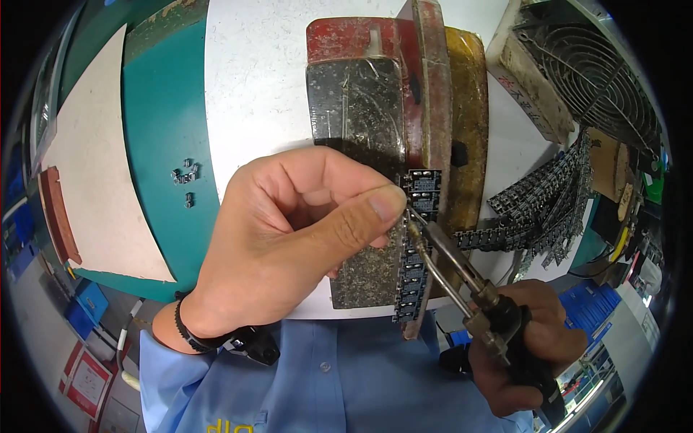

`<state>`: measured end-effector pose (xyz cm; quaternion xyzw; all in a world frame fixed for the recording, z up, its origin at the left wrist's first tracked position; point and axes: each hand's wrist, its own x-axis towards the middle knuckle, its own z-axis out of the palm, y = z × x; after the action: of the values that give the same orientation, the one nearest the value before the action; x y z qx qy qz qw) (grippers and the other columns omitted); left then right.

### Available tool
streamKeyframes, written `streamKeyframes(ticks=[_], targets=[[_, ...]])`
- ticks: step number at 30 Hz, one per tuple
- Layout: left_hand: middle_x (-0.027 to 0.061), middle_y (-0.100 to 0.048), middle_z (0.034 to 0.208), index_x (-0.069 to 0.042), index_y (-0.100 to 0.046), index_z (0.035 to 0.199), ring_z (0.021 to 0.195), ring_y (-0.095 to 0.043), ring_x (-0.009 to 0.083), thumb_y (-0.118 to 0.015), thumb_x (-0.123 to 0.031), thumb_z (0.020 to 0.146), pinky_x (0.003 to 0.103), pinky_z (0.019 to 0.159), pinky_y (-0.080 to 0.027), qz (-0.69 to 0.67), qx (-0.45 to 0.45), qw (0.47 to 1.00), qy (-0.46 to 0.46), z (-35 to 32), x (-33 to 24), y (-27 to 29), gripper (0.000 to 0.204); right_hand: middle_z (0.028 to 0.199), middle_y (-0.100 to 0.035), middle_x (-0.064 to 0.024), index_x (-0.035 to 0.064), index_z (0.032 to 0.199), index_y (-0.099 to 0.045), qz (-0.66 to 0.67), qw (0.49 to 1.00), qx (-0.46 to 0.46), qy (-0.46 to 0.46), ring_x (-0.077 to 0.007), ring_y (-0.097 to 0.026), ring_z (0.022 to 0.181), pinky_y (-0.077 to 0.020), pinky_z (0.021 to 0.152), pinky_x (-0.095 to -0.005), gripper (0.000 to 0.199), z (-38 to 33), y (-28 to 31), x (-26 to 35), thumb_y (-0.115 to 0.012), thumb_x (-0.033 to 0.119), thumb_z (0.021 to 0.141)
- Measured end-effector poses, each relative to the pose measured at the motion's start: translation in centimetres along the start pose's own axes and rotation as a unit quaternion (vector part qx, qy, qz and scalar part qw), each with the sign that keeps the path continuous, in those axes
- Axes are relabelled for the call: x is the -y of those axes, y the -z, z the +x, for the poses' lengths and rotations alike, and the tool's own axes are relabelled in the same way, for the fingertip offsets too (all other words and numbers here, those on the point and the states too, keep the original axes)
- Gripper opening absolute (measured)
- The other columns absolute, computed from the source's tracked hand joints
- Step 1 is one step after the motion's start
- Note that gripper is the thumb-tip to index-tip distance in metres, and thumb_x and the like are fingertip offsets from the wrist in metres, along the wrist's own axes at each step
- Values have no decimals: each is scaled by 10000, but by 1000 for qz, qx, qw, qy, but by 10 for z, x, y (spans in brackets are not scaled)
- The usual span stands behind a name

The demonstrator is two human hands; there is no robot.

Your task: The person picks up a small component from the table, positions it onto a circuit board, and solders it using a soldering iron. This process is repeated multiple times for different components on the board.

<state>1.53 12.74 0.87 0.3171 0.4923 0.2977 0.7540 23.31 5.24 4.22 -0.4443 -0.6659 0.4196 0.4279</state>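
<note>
Pinching thumb and forefinger together, my left hand meets the left edge of a strip of small black circuit boards; whether those fingers hold something tiny between them, I cannot tell. The strip runs past my fingertips, a short part beyond them and the longer part toward me, along a worn rail. My right hand has its fingers clamped around the handle of a soldering iron, whose tip, with a thin metal tube beside it, points at the strip just right of my left thumb. Beneath and beyond my left fingers sits a film-wrapped black and red block. To their right lies a heap of more board strips, and farther beyond stands a fan with a wire guard. Left of my hand, small metal pieces lie on a green mat, next to the white counter.
</note>
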Motion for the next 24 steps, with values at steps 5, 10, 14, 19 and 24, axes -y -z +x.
streamKeyframes(ticks=[5, 10, 14, 19, 24], targets=[[51, -589, 636, -1, -585, 811, 461, -471, 42, -618, -138, 817, 160, 393, -344, 0, 0, 1000, 0, -2, -2, 2, 141, 778, -575, -260, -81, 1022, -386, 11, 998, 25, 49, -219, -596, 580, -483, 472, -239, 364, 1, 3, -5, -575, 132, 796], [48, -589, 635, -5, -586, 810, 459, -467, 39, -615, -136, 820, 159, 392, -341, -7, 5, 1000, -4, 0, -2, 5, 135, 772, -580, -243, -84, 1058, -389, -116, 981, -14, 155, -205, -574, 543, -464, 459, -240, 387, -4, 3, -13, -529, 194, 829], [46, -589, 634, -4, -586, 811, 458, -469, 40, -617, -130, 817, 157, 392, -339, -1, 6, 1000, -5, 3, 1, 8, 129, 767, -583, -230, -87, 1087, -392, -212, 947, -47, 238, -193, -556, 512, -449, 449, -240, 416, -11, 3, -25, -492, 244, 856], [39, -583, 625, -10, -583, 799, 449, -459, 41, -610, -137, 821, 156, 390, -337, 4, 2, 1000, -1, 3, -5, -14, 132, 760, -588, -213, -90, 1123, -395, -347, 874, -84, 330, -179, -535, 475, -431, 437, -241, 462, -26, 26, -23, -446, 306, 889], [31, -590, 658, -5, -601, 830, 497, -479, 34, -607, -104, 823, 163, 414, -350, 15, -19, 1000, 15, 3, -7, -48, 99, 863, -588, -166, -27, 1122, -412, -166, 922, -328, 120, -178, -561, 695, -441, 602, -267, 369, -32, 45, -21, -417, 279, 916]])
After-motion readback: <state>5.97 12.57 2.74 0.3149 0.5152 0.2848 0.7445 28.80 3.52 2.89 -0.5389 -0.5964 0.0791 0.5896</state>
